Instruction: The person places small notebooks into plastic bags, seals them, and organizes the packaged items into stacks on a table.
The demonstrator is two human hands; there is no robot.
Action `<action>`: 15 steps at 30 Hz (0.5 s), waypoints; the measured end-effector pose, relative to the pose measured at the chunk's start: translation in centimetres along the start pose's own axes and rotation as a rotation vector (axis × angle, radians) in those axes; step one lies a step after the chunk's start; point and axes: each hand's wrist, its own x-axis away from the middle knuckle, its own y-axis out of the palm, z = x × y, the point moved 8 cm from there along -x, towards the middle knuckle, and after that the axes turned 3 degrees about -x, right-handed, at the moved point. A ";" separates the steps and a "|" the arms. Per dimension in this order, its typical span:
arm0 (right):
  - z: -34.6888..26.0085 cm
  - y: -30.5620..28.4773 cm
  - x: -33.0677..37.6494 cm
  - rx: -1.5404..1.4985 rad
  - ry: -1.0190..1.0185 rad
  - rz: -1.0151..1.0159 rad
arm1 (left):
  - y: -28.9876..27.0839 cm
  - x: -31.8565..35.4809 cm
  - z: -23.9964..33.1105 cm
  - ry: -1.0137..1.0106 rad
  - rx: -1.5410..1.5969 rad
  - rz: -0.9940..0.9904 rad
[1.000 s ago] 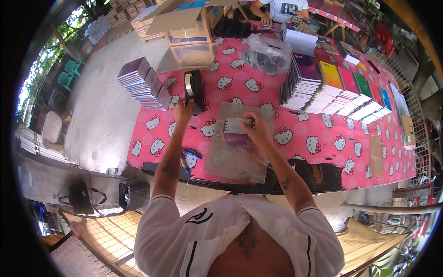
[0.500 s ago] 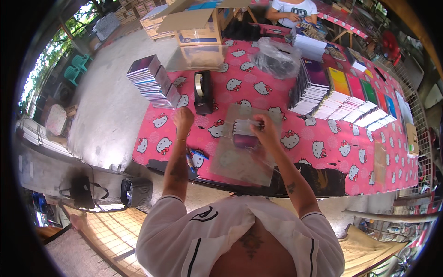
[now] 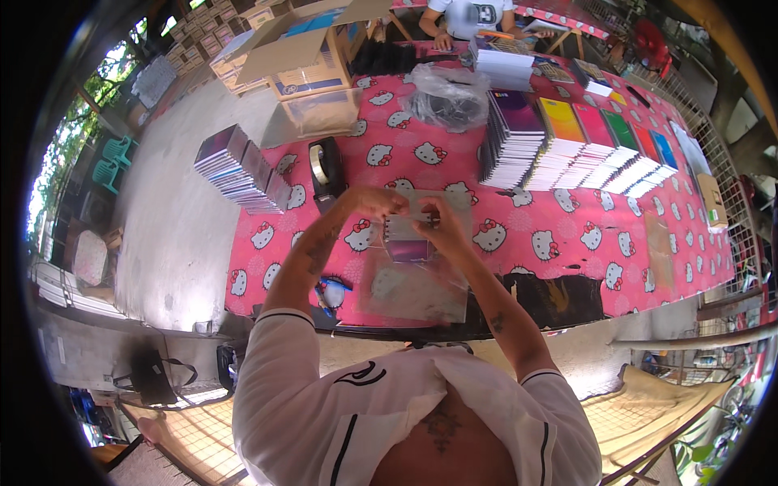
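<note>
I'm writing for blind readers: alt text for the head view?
A person's left hand and right hand nearly meet at the far end of a purple notebook on clear plastic. A black tape dispenser and notebook stacks share the pink tablecloth.

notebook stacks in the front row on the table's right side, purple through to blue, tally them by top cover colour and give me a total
Purple stack: 1
Yellow stack: 1
Pink stack: 1
Green stack: 1
Red stack: 1
Blue stack: 1
Total: 6
</note>
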 end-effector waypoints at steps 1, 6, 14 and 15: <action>0.6 -0.2 0.0 -0.016 0.003 0.031 | -0.3 -0.3 -0.5 -0.013 0.002 0.054; 2.8 -2.2 1.7 -0.395 0.032 0.301 | -2.2 3.4 6.3 0.122 -0.396 0.600; 9.2 6.0 11.2 -0.815 0.464 -0.121 | 6.9 8.6 15.0 0.065 -0.961 0.859; 9.2 6.6 11.6 -0.808 0.496 -0.129 | 6.9 7.9 14.2 0.053 -0.929 0.798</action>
